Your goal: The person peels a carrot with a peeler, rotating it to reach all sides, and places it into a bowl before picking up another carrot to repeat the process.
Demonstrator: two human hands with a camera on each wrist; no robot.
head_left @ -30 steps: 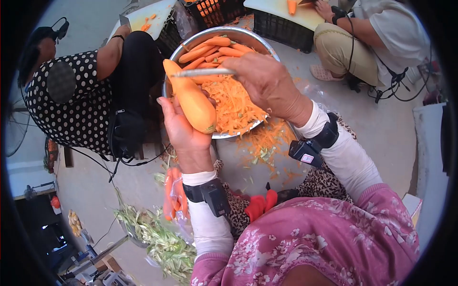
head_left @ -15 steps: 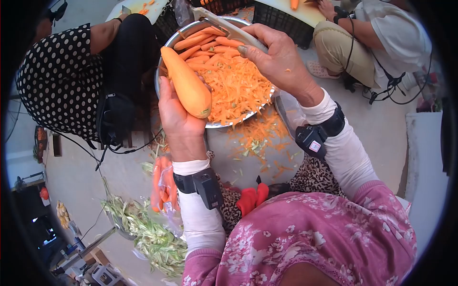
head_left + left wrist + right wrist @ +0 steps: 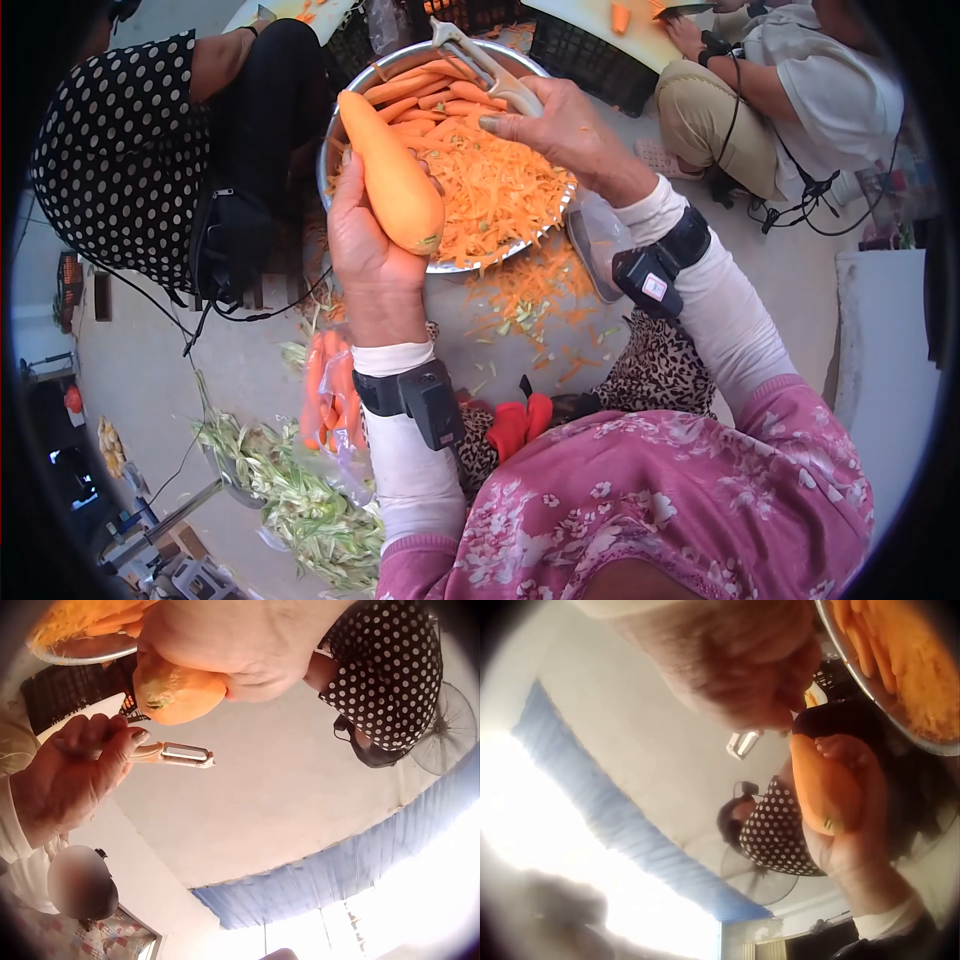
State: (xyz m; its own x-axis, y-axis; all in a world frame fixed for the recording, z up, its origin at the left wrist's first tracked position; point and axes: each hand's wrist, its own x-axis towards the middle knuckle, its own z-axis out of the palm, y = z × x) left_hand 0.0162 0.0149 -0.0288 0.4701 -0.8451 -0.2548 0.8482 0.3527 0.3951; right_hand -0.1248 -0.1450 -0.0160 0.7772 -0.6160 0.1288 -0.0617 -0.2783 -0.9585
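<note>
A long peeled orange squash lies in my left hand, its narrow end pointing away and its wide end near my palm; my fingers curl round its underside. My right hand grips a peeler by its handle, blade pointing up and left, apart from the squash. Under both, a metal bowl holds several carrots and a heap of orange shavings. The left wrist view shows the peeler beside the squash's stem end; the right wrist view shows the squash held from below.
Two people crouch at cutting boards, one left, one right, with black crates alongside. Shavings litter the floor before the bowl. A bag of carrots and pale green husks lie at the lower left.
My right hand has drawn back from over the squash, and the peeler has swung to point up and left. The squash stays in my left hand, which has shifted slightly left.
</note>
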